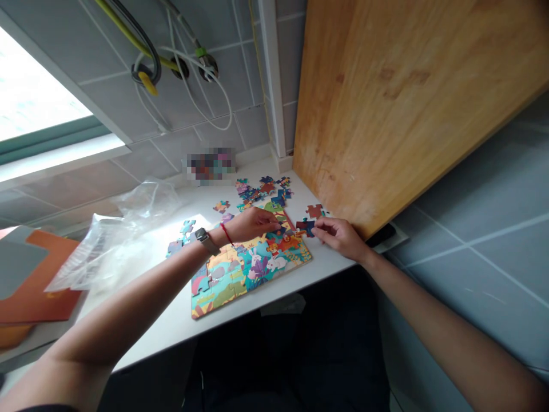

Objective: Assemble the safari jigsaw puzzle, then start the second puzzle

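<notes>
A partly filled jigsaw puzzle (235, 283) with cartoon animals, among them white rabbits and a lion, lies on the white table. My left hand (253, 224), wearing a watch and a red string at the wrist, reaches over its upper part. Its fingers are closed at a dark blue puzzle piece near the board's right side; the hand partly covers this spot. To the right of the board, my right hand (338, 236) pinches the edge of a dark blue and brown puzzle piece (305, 228). A reddish-brown puzzle piece (314, 211) lies just beyond it.
Loose puzzle pieces (266, 187) are heaped behind the board, and several more lie left of it. Clear plastic bags (124, 240) and an orange folder (47, 286) are at the left. A wooden panel (386, 103) leans close on the right. Cables (184, 63) hang on the tiled wall.
</notes>
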The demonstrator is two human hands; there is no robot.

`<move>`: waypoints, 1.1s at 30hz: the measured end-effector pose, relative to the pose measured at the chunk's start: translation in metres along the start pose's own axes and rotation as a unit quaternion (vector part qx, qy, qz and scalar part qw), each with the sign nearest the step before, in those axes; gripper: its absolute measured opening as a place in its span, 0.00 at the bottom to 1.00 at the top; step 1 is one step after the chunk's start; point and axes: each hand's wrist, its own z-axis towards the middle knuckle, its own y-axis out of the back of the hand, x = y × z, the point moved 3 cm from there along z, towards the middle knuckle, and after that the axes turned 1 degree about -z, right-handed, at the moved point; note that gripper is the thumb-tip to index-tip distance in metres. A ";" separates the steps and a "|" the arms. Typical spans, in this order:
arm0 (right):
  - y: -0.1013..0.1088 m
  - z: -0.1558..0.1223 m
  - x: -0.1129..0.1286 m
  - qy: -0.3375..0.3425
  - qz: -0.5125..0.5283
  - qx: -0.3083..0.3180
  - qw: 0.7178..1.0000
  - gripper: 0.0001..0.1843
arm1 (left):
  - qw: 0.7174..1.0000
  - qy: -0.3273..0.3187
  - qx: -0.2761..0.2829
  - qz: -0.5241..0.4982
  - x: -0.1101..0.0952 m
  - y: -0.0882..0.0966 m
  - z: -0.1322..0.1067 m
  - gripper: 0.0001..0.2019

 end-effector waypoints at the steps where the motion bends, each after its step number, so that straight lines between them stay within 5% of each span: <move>1: 0.000 0.000 0.000 -0.003 0.002 -0.001 1.000 0.18 | 1.000 0.016 -0.021 0.015 0.005 0.011 -0.008 0.18; 8: -0.001 0.003 -0.009 -0.002 -0.033 -0.017 0.999 0.17 | 0.984 0.104 -0.125 0.068 0.039 0.066 -0.094 0.22; 15: 0.002 0.002 -0.016 -0.016 -0.075 -0.042 0.996 0.22 | 0.963 0.184 -0.194 0.016 0.066 0.058 -0.159 0.21; 26: 0.006 -0.005 -0.012 -0.064 -0.057 -0.159 0.984 0.26 | 0.972 0.077 -0.219 0.041 0.082 0.035 -0.121 0.18; 33: 0.006 -0.002 -0.012 -0.108 -0.061 -0.167 0.978 0.28 | 0.965 0.031 -0.248 0.085 0.089 0.018 -0.112 0.15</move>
